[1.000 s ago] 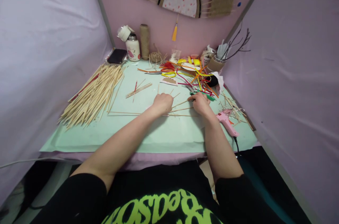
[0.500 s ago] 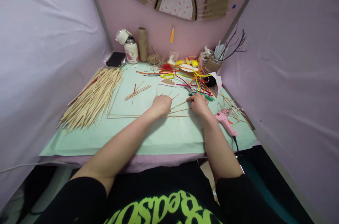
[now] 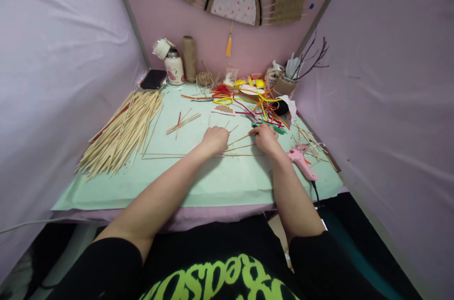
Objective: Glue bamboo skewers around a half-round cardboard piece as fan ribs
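Several thin wooden sticks (image 3: 239, 140) fan out on the table between my two hands. My left hand (image 3: 216, 140) is closed over the place where they meet, its fingertips mostly hidden under it. Short stick ends poke out beyond that hand. My right hand (image 3: 265, 138) grips the far end of the upper stick, the index finger stretched along it and the other fingers curled. A long stick (image 3: 163, 155) runs crosswise beneath my left wrist. Just behind my right hand lie green-handled pliers (image 3: 278, 128).
On the left spreads a big pile of wooden sticks (image 3: 120, 134), with a few loose sticks (image 3: 183, 123) nearer the middle. A pink glue gun (image 3: 303, 164) lies at right. Coloured pipe cleaners (image 3: 260, 101), yellow-handled scissors (image 3: 223, 100), a bottle (image 3: 174, 68) and a twine roll (image 3: 189, 59) stand farther back.
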Motion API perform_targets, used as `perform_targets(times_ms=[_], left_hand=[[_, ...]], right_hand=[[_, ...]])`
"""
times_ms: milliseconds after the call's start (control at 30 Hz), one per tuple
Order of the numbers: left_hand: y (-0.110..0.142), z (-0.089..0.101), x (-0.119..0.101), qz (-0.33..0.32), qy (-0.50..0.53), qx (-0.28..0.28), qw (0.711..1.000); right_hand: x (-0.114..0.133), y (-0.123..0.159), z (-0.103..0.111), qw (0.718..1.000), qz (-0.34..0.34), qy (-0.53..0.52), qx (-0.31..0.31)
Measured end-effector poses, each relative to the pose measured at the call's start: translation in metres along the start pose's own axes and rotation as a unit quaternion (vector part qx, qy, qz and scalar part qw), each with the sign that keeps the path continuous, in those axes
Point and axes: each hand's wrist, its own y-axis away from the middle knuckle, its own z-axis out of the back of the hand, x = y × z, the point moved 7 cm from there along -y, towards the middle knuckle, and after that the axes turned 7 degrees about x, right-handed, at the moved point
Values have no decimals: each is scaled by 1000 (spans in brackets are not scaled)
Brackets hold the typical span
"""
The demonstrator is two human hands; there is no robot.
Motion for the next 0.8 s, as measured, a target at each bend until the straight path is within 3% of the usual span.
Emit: perform_targets(times_ms=[400, 667, 800], left_hand=[[-5, -4, 5, -2, -8, 1, 1000], [-1, -1, 15, -15, 57, 16, 998], [1, 5, 21, -29, 81, -4, 996]], right_hand=[[2, 2, 1, 1000, -9, 4, -4], [0, 2, 0, 1000, -21, 0, -6], [-1, 2, -1, 1000, -18, -7, -10]])
